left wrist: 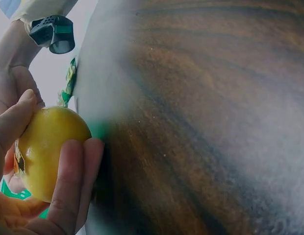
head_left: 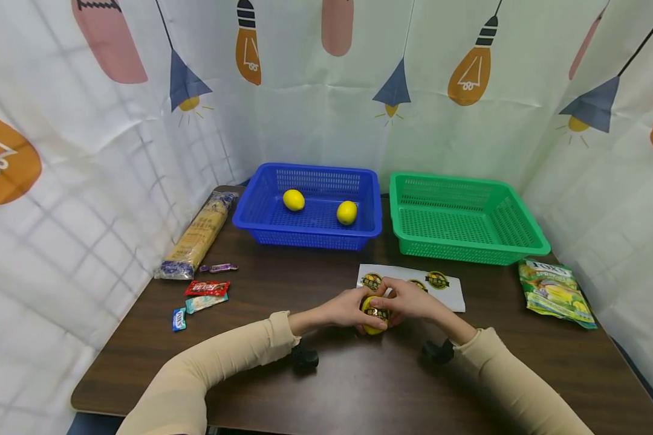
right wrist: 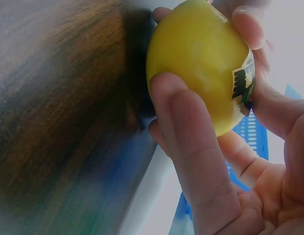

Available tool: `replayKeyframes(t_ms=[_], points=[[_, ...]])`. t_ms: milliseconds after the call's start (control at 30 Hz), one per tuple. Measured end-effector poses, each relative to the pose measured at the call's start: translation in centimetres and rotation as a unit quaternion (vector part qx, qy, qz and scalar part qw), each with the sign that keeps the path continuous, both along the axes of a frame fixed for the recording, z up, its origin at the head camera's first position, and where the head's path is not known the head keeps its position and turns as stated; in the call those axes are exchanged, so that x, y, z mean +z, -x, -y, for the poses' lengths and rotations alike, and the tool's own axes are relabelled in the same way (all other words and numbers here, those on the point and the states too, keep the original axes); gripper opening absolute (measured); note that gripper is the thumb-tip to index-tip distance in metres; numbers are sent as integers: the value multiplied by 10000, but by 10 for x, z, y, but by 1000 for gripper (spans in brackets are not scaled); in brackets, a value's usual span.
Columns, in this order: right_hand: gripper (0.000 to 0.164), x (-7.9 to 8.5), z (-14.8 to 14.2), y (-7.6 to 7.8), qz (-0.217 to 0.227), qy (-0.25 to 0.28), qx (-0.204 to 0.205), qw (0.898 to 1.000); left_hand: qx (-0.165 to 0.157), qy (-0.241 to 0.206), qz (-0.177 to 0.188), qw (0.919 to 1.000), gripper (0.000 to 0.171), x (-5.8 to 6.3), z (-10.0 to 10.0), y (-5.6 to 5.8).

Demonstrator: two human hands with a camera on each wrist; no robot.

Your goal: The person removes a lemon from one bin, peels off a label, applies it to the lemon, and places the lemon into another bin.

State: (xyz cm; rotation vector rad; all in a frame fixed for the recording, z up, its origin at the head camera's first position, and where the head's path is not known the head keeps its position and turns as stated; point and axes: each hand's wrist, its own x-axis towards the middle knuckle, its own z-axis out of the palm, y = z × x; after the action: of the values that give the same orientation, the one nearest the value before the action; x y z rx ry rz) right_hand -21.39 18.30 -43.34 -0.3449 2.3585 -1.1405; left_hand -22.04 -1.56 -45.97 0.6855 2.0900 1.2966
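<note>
Both hands hold a yellow lemon (head_left: pixel 371 330) low over the table in the head view. My left hand (head_left: pixel 341 309) grips it from the left side, fingers around it. From the other side my right hand (head_left: pixel 409 299) holds it too, its thumb at a black-and-gold label (right wrist: pixel 243 83) on the peel. In the left wrist view the lemon (left wrist: pixel 56 137) sits between thumb and fingers, its label at the edge. Just behind the hands lies a white sheet (head_left: pixel 453 291) with several round black-and-gold labels, partly hidden by the right hand.
A blue basket (head_left: pixel 310 237) with two lemons stands at the back, beside a green basket (head_left: pixel 468 251). On the left are a long noodle-like pack (head_left: pixel 198 232) and several small wrapped sweets, among them a red one (head_left: pixel 207 288). A green Fox's bag (head_left: pixel 556 290) lies far right.
</note>
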Motion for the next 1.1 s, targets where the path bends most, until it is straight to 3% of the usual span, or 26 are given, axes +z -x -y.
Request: replayKeyframes(t_ms=[233, 900, 1100], points=[[33, -2, -2, 1, 63, 110, -55, 9999, -42, 24, -197, 9998, 45, 0, 0, -1], [33, -5, 0, -5, 266, 272, -390, 9985, -47, 51, -188, 9998, 52, -4, 0, -6], [32, -5, 2, 0, 76, 137, -349, 9993, -218, 97, -143, 9996, 53, -1, 3, 1]])
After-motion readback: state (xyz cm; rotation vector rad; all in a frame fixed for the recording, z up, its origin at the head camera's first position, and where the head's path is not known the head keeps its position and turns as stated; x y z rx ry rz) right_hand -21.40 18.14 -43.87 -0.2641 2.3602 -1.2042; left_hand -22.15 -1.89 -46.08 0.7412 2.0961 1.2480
